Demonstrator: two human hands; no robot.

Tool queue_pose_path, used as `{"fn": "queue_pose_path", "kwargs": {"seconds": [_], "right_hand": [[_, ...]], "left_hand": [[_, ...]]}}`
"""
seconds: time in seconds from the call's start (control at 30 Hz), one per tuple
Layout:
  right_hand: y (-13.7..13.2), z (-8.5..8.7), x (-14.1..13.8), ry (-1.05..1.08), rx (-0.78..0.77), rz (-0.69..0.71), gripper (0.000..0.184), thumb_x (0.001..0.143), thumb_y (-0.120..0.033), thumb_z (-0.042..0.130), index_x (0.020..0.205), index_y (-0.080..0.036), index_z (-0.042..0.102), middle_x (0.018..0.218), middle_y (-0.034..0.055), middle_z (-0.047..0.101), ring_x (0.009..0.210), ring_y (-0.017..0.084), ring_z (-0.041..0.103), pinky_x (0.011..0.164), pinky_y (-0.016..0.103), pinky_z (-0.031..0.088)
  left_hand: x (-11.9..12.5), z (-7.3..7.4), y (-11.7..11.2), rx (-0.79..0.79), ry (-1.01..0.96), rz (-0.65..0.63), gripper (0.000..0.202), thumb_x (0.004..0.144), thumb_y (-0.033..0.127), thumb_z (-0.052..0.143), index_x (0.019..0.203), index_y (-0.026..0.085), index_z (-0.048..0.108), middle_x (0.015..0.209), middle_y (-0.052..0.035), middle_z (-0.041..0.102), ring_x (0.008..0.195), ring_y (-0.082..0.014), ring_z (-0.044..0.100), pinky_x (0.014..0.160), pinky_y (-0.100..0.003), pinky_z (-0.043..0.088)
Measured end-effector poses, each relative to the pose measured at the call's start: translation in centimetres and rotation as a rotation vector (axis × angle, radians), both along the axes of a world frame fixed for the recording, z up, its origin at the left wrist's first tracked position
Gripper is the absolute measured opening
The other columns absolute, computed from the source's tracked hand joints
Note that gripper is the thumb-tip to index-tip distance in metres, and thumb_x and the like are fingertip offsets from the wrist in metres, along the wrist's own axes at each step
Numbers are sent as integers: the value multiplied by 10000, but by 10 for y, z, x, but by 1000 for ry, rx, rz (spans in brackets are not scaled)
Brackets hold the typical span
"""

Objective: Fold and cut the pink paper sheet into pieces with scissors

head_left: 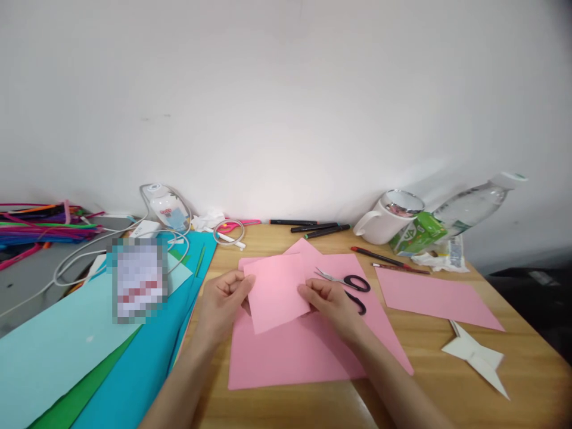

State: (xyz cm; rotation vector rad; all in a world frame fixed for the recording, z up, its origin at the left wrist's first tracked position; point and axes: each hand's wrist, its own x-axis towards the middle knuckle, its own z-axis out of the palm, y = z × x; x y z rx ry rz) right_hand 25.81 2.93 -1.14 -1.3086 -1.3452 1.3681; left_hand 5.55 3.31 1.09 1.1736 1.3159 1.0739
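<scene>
A square of pink paper (277, 295) is held up and slightly tilted between both hands. My left hand (227, 301) pinches its left edge, thumb on top and fingers curled behind. At the right edge, my right hand (328, 301) grips it the same way. Beneath lies a larger pink sheet (286, 363), with another pink piece (308, 248) showing its pointed corner behind the square. Scissors with black handles (356, 283) rest on the large sheet just beyond my right hand, their blades a little apart and one handle loop partly covered by the hand.
On the right are a pink strip (440, 298), a folded white paper star (476, 356), pencils (379, 256), a mug (379, 220), a green box (417, 233) and a bottle (473, 205). Markers (319, 227) lie by the wall. Coloured sheets (67, 339) and a blurred phone-like object (137, 280) are left.
</scene>
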Motion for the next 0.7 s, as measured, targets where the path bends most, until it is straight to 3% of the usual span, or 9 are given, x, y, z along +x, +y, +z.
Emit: {"fn": "queue_pose_path", "kwargs": {"seconds": [0.1,0.2,0.3,0.37,0.43,0.5,0.7], "right_hand": [[0,-5,0,34,12,-151,341,784,-472,547,637,-165,543,569,-45,404,526,97,354,483,213,289],[2,-9,3,55,16,-242,286,792,-441,546,814,-161,603,686,-11,515,602,117,435,524,221,334],[3,-6,7,49,9,-196,240,765,-382,579,747,-147,628,727,14,572,650,135,488,567,233,372],[2,-2,7,25,-16,-108,207,730,-330,607,668,-136,643,671,13,577,607,130,486,540,230,366],[0,1,5,-1,-49,-13,178,706,-279,607,627,-127,657,595,1,557,541,115,460,495,221,342],[-4,2,0,-19,-71,70,162,697,-231,583,609,-123,665,534,-16,518,495,96,420,466,211,316],[-14,-1,-14,-74,-49,196,163,664,-151,541,555,-105,652,494,-38,422,500,77,345,450,200,260]], "left_hand": [[2,3,1,-19,49,-75,298,774,336,584,556,167,472,462,24,590,392,-120,564,435,-224,427],[3,6,-1,-149,104,-300,263,765,333,585,597,171,464,539,-19,645,497,-176,639,451,-241,443],[0,9,-3,-247,82,-616,206,770,322,586,677,141,551,638,-27,650,641,-178,647,532,-245,463],[-2,11,-3,-271,3,-748,178,776,310,591,800,134,605,717,-18,644,674,-150,614,579,-237,447],[-2,12,-3,-269,-49,-746,213,769,311,603,902,146,615,767,-14,637,685,-133,579,583,-226,419],[0,10,-3,-228,-19,-647,234,756,315,614,924,153,621,778,-9,625,675,-118,541,577,-216,391],[16,-6,-7,-125,244,-450,198,702,273,625,576,134,564,518,49,453,501,-74,359,464,-205,242]]}}
